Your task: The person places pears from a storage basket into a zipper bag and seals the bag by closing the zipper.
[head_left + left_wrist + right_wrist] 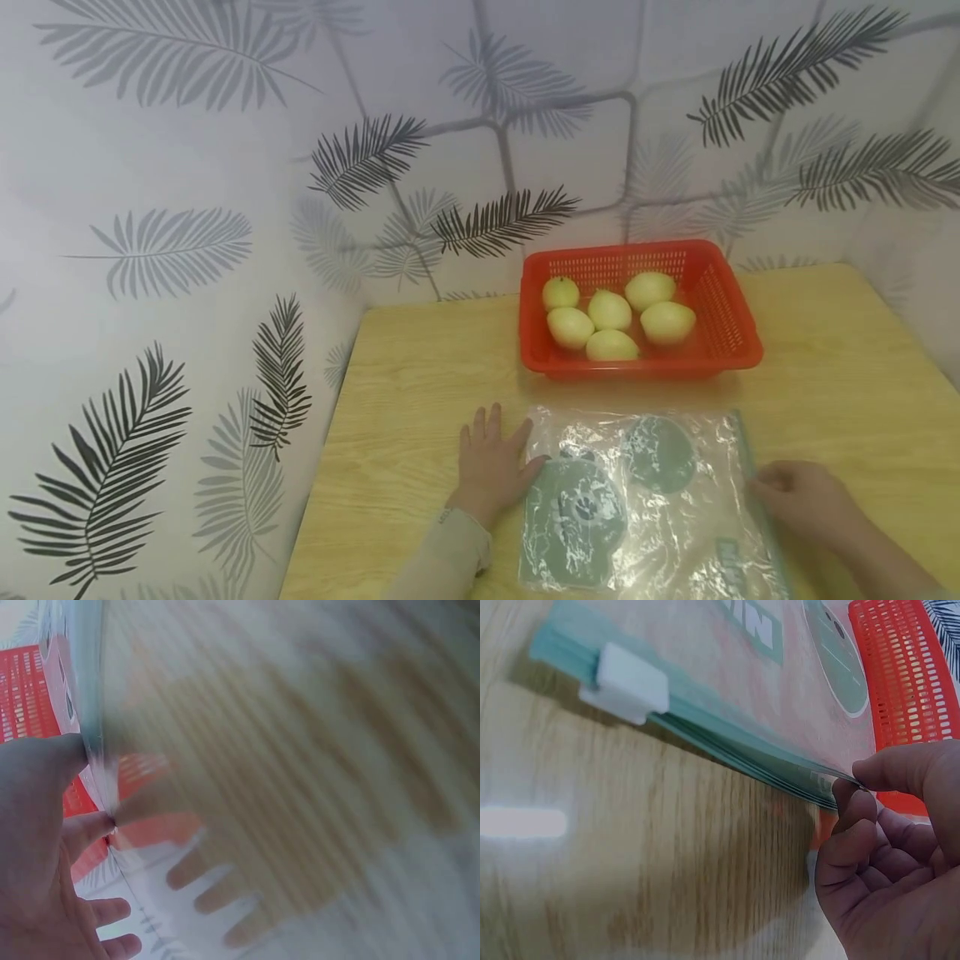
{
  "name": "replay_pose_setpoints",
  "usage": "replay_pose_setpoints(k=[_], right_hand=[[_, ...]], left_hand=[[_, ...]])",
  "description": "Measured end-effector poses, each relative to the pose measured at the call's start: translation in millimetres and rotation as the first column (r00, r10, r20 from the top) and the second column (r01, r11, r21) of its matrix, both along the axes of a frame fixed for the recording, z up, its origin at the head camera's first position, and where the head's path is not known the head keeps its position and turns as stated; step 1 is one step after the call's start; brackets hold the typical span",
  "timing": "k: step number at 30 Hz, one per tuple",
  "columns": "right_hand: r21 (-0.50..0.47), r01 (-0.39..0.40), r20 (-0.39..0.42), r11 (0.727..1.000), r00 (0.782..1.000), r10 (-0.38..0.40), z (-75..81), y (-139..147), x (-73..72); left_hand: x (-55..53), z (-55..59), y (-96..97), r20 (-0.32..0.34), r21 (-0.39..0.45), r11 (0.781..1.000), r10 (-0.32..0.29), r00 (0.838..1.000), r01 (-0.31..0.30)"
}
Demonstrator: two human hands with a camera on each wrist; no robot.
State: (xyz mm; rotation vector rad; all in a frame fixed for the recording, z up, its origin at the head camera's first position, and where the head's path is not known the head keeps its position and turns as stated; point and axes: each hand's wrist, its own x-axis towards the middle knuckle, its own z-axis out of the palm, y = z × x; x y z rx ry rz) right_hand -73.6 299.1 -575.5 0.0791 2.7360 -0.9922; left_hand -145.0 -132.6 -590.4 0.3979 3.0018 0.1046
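Left hand (491,471), spread, touches the plastic bag (663,525); right hand (813,504) pinches its edge (746,446). Beyond the bag, one basket (652,367) holds six pears (609,312).

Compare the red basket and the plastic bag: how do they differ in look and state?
The red basket is opaque with perforated walls; the plastic bag is see-through with green prints and a green edge.
The red basket stands open, holding yellow-green fruits; the plastic bag lies flattish, with no fruit showing inside.
The right hand pinches the plastic bag's edge; the red basket is untouched.
Both are on the table.
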Motion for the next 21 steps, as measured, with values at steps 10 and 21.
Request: replay_pose_setpoints(k=[10,21], right_hand=[[-0.081,-0.056,-0.015,0.995,0.998,0.055,8.7,-31.7,-10.3],[-0.219,-0.095,-0.007,0.971,0.995,0.096,8.7,-80.7,-18.6]], left_hand=[[-0.7,2.0,-35.5,-0.015,0.017,1.000,0.023,1.000,-0.023],[-3.0,8.3,-83.6,0.062,0.013,0.994,0.103,0.993,-0.104]])
